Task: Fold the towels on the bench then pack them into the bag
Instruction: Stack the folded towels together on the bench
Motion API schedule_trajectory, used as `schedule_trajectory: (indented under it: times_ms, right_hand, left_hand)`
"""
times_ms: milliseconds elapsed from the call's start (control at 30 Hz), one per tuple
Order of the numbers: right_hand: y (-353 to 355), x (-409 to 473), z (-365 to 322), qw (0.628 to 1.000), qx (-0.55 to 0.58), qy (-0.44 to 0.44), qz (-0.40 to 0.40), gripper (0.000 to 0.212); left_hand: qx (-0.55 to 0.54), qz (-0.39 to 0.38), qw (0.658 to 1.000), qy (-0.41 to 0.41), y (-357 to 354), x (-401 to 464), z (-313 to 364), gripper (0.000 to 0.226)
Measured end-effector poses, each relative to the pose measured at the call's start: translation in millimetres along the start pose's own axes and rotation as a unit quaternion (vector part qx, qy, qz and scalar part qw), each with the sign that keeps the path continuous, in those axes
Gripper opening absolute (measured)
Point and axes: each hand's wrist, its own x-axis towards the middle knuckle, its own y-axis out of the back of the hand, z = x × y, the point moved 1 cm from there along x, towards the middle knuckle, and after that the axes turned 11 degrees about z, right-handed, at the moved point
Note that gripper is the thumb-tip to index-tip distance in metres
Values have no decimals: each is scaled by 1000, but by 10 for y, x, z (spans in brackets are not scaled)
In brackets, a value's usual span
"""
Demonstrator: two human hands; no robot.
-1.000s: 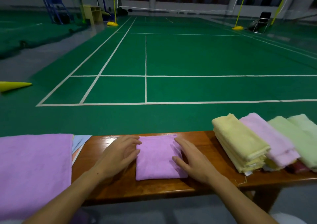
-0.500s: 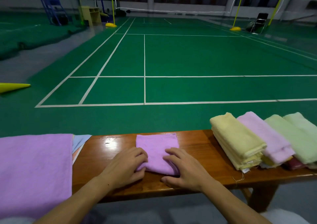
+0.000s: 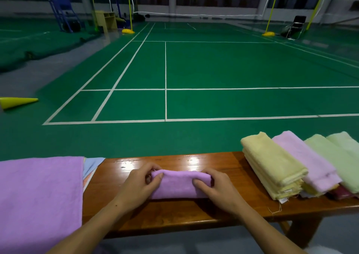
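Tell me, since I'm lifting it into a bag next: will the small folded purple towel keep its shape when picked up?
Probably not unaided. The purple towel is soft cloth, so likely floppy and light. The left hand and right hand grip both ends, which suggests the fold may open if released.

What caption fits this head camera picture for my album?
Both hands, left hand and right hand, grip a folded purple towel on a wooden bench beside a badminton court.

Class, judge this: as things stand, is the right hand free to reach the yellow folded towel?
Probably not yet: the right hand grips the purple towel. The bare bench leaves the way to the yellow folded towel open.
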Motion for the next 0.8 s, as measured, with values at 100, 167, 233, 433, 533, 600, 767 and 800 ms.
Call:
schedule_trajectory:
  times_ms: [100, 167, 233, 433, 533, 600, 767, 800]
  right_hand:
    - [-112, 94, 63, 998, -13, -57, 28, 40]
    - [-172, 155, 136, 992, -75, -79, 58, 46]
    - [-164, 204, 162, 977, -182, -54, 103, 48]
    - [-427, 118, 11, 952, -258, 159, -40, 61]
    - [-466, 68, 92, 937, -303, 133, -113, 69]
    - [-386, 84, 85, 937, -310, 125, -103, 77]
    - [-223, 84, 1, 937, -318, 102, -105, 84]
    - [-196, 86, 10, 937, -320, 96, -103, 82]
  left_hand:
    - [10, 37, 997, 66, -87, 80, -94, 6]
    - [79, 62, 992, 81, -128, 133, -163, 10]
    - [177, 89, 979, 38, -155, 154, -182, 15]
    - [270, -51, 955, -109, -476, 12, -125, 72]
    - [298, -116, 944, -80, -462, 12, -178, 92]
    - [301, -136, 942, -59, -388, 70, -129, 92]
    - [292, -92, 951, -44, -207, 84, -168, 67]
    - [288, -69, 954, -42, -178, 85, -201, 63]
